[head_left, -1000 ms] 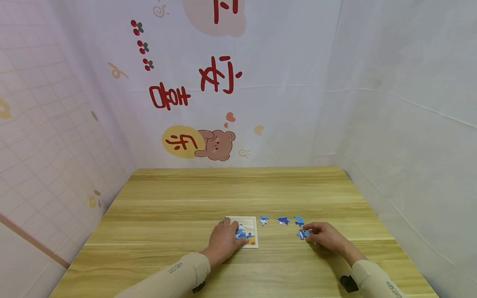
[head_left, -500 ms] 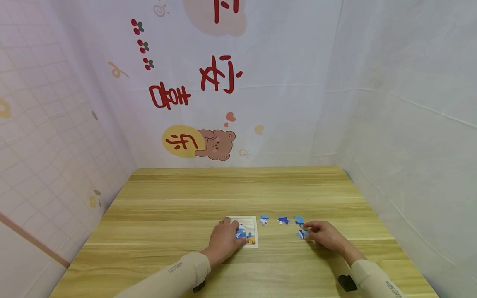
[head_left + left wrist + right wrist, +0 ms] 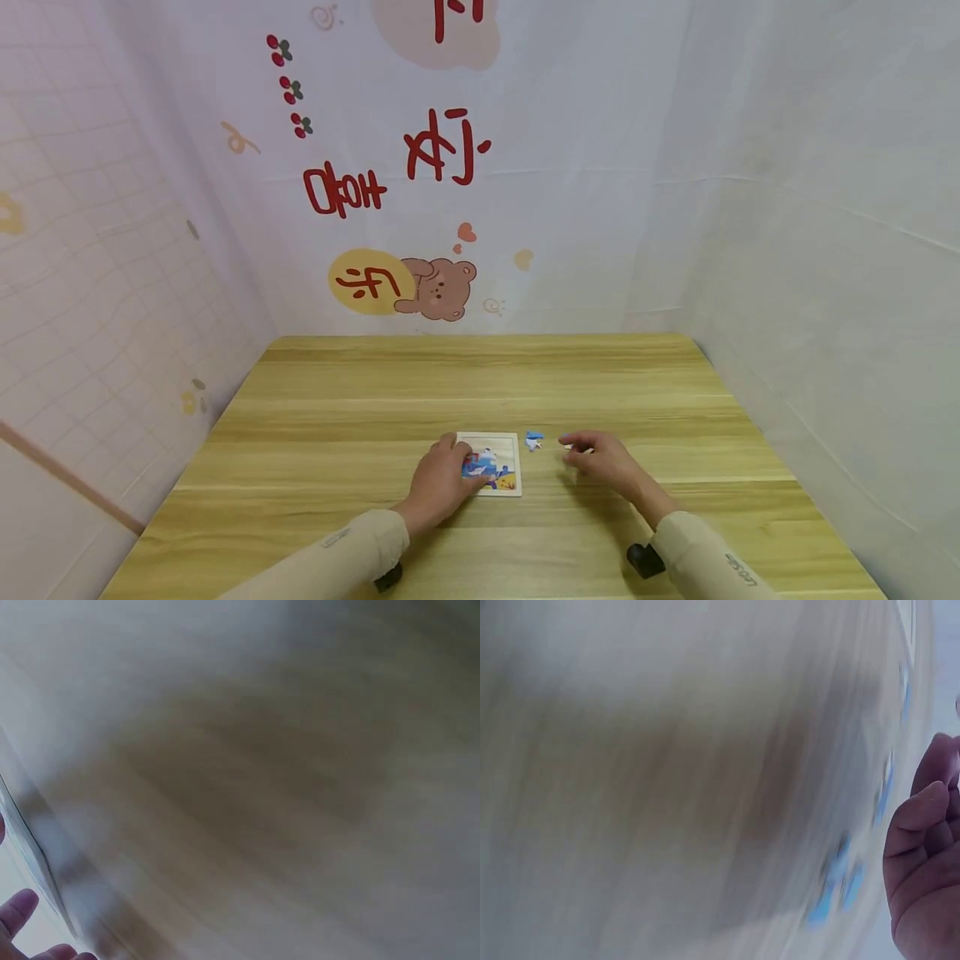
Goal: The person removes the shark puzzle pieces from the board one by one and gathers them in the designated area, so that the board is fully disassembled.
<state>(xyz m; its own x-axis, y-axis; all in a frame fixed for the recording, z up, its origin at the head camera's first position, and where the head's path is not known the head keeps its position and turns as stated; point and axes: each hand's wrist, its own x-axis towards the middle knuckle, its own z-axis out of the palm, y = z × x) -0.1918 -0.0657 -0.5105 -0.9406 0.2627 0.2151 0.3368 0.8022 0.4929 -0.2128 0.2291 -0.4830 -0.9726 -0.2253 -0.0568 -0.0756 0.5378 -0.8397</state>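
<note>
My left hand (image 3: 441, 482) holds the left side of a square puzzle board (image 3: 506, 437), thumb over its partly filled picture and fingers at the far left. In the left wrist view, fingers (image 3: 19, 911) lie at the board's edge (image 3: 34, 851). My right hand (image 3: 606, 463) hovers over a puzzle piece (image 3: 567, 447), fingers loosely bent, with nothing visible between them. A blue-and-white piece (image 3: 534, 441) lies beside the board. The right wrist view is blurred but shows blue pieces (image 3: 826, 889) lying close together and another piece (image 3: 883, 791) near the fingers (image 3: 922, 806).
Everything rests on a wood-grain table (image 3: 360, 392). White cloth walls (image 3: 585, 208) with printed figures enclose its back and sides. Dark wrist devices (image 3: 645, 560) sit under the sleeves.
My right hand has left the rightmost pieces and moved left over the middle piece, hiding those behind it in the head view. My left hand has shifted slightly left, uncovering more of the picture.
</note>
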